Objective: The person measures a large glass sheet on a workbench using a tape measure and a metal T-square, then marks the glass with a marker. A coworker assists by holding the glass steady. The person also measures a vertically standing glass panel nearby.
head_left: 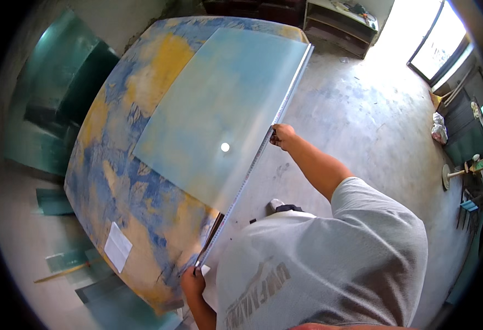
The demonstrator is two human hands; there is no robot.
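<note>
A large pale sheet of glass [214, 104] lies flat on a table covered with a blue and yellow cloth [159, 60]. A long silver straightedge with graduation marks [247, 179] runs along the table's right side, over the glass edge and beyond its near corner. My right hand [282, 136] is closed at the straightedge about midway, fingers curled at its edge. Down at the near end, my left hand [193, 281] grips the straightedge's end; its fingers are partly hidden. A thin dark strip [213, 234] shows beside the straightedge near that hand.
A sheet of white paper [118, 247] lies on the cloth. Greenish glass sheets [48, 104] lean at the left, with more pieces [115, 300] low down. At the back stands an open shelf [340, 25]. A doorway [437, 41] and a pedestal fan [448, 175] are at right.
</note>
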